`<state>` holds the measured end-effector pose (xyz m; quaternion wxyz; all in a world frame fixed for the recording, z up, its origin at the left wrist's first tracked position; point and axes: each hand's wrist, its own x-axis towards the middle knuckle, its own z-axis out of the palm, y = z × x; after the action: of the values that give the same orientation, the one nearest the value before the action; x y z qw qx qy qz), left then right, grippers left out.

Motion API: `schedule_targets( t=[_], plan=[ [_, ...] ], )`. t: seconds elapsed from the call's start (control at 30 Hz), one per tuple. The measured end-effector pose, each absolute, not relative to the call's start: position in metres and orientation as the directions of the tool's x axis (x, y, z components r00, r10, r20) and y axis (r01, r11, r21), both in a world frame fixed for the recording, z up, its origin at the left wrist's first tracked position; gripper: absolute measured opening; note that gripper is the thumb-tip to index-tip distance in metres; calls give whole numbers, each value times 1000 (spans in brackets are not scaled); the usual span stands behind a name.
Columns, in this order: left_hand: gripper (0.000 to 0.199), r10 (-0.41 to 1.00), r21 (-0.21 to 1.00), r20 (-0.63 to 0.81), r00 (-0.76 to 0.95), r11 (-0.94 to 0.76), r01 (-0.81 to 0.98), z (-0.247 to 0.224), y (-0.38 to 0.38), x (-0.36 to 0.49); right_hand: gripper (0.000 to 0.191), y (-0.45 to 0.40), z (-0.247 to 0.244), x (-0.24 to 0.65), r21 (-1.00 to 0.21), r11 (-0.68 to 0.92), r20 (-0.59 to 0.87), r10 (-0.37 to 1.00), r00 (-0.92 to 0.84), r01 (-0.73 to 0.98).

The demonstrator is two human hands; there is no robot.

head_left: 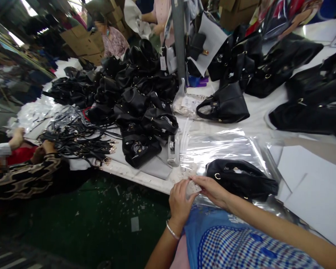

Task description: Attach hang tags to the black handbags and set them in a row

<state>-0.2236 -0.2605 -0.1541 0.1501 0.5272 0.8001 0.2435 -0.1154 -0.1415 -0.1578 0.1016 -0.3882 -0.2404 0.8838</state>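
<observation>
Between the fingers of both hands is a small, whitish, see-through packet (193,188), close to the table's front edge. My left hand (179,200) is closed on its left side, and my right hand (212,189) pinches its upper right. What the packet contains I cannot make out. Just right of my right hand, a black handbag (248,175) lies on its side, partly on clear plastic sheets or bags (221,144). Another black handbag (229,102) with a looped handle lies farther back.
Black handbags (134,101) are heaped at the back left, beside dark straps with metal clasps (86,144). A grey tape dispenser-like object (173,150) stands near the front edge. White sheets (316,190) lie right. A metal post (178,41) rises behind. A co-worker's patterned sleeve (25,177) is at left.
</observation>
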Motion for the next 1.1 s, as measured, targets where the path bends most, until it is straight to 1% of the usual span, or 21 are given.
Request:
schedule_targets(
  t=[0.07,0.13,0.23,0.27,0.33,0.37,0.4,0.43,0.47,0.5,0.57,0.6,0.63,0.7,0.8,0.93,1.1],
  plan=[
    [54,919,558,11,-393,321,766,-155,-260,-221,41,-140,-153,-109,-549,-836,-636,420,-648,-2],
    [54,918,603,-13,-397,324,729,-155,-259,-220,39,-138,-147,-104,-620,-784,-612,487,-624,-4],
    [57,922,749,-83,-378,307,587,-149,-251,-220,37,-133,-135,-95,-730,-684,-551,576,-604,13],
    [56,925,817,-124,-359,301,492,-146,-248,-221,36,-131,-129,-90,-765,-644,-525,603,-601,21],
    [49,918,927,-237,-318,312,208,-141,-238,-221,33,-128,-114,-77,-845,-532,-460,671,-582,55],
    [49,905,942,-300,-300,330,53,-140,-232,-220,31,-127,-106,-68,-885,-455,-425,705,-568,98],
    [52,891,933,-358,-281,352,-70,-140,-225,-220,29,-126,-98,-58,-916,-368,-392,733,-555,160],
    [53,879,917,-398,-264,374,-137,-142,-218,-218,27,-126,-90,-48,-931,-279,-364,754,-546,236],
    [49,875,910,-414,-249,391,-138,-146,-211,-216,26,-126,-83,-38,-929,-193,-344,766,-543,316],
    [40,882,913,-408,-237,400,-83,-151,-205,-214,24,-127,-77,-28,-913,-113,-327,774,-542,391],
    [22,909,919,-360,-208,384,89,-163,-193,-207,22,-131,-72,-12,-864,37,-275,800,-533,502],
    [21,922,918,-333,-195,365,158,-169,-188,-202,21,-134,-72,-5,-837,103,-235,818,-525,537],
    [25,932,916,-313,-184,347,202,-175,-184,-198,20,-136,-73,0,-811,161,-190,837,-513,562],
    [31,941,913,-296,-167,330,240,-184,-177,-190,19,-141,-77,5,-766,240,-102,871,-481,597],
    [28,938,916,-299,-175,333,222,-189,-169,-181,20,-146,-81,5,-726,270,-30,907,-421,633],
    [20,914,926,-336,-226,365,100,-187,-164,-178,20,-147,-81,-4,-707,228,6,949,-316,670],
    [18,905,936,-334,-263,351,18,-192,-164,-177,22,-142,-88,-16,-728,158,-6,972,-236,668]
  ],
)
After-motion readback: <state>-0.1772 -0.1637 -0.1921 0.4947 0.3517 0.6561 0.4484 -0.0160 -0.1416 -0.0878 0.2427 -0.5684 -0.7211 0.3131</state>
